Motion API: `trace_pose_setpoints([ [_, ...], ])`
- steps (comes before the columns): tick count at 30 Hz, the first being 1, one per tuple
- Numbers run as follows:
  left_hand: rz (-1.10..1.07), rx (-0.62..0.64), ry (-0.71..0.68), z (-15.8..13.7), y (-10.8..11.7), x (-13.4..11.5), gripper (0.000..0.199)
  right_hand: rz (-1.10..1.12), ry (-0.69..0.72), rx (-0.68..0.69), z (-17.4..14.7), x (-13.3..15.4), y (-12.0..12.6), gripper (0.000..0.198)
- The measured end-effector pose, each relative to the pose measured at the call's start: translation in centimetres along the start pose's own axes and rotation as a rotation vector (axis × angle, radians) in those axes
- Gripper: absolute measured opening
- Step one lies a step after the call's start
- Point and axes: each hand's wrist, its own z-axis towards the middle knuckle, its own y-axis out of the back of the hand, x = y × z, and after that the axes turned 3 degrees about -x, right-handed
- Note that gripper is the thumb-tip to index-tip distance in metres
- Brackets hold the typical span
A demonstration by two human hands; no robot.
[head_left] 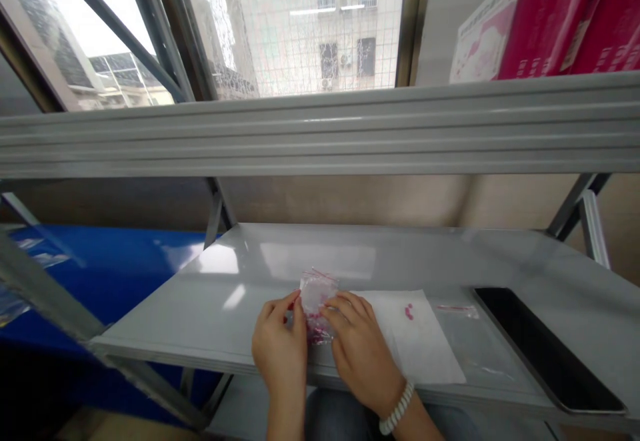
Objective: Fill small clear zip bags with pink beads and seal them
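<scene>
Behind everything, as the head camera sees it, is one wall with big windows (300,34), and one tall building stands outside. Across the front of them runs one long grey beam (320,138). Under it is one shiny grey table (200,318), and one blue table (130,274) is off to the left, with some clear bags on it that are too blurry to count. Two hands are at work over the grey table. One small clear bag (319,289) is between them, near the front edge, with lots of dark pink bits at its bottom, too many to count. The left hand (283,334) has its thumb and first finger close together at the left side of the small bag, but I cannot tell if they pinch it. The right hand (353,344) lays bent fingers on the bag's right side, and I cannot tell how tight its hold is. One pale, curly bracelet (397,408) is on the right wrist. Next to that hand lies one white sheet (433,358) with a few tiny pink pieces (409,311). After it come one flat clear bag (483,344) and one black phone (545,348). High on the right stand at least two pink boxes (547,21); they have white writing, too blurry to read.
</scene>
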Motion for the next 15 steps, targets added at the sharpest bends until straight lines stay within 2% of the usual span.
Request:
trace_pose_setpoints([
  [4, -0.164, -0.069, -0.031, 0.0, 0.1, -0.3, 0.029, 0.163, -0.015, -0.144, -0.1, -0.6, 0.5, 0.045],
  [6, -0.321, -0.049, -0.029, 0.0, 0.2, -0.8, 0.027, 0.286, -0.087, -0.255, -0.1, -1.2, 0.8, 0.042],
  [9, -0.591, 0.113, 0.025, -0.1, 0.2, -1.7, 0.023, 0.476, -0.293, -0.405, -0.1, -2.3, 1.6, 0.041],
  [11, -0.698, 0.233, 0.054, -0.4, 0.2, -2.4, 0.023, 0.569, -0.421, -0.462, 0.0, -2.9, 2.4, 0.048],
  [13, -0.745, 0.303, 0.042, -0.7, 0.2, -3.1, 0.023, 0.628, -0.481, -0.451, 0.0, -3.3, 3.3, 0.045],
  [15, -0.774, 0.321, 0.016, -1.0, 0.1, -3.7, 0.023, 0.688, -0.487, -0.398, -0.1, -3.4, 4.2, 0.03],
])
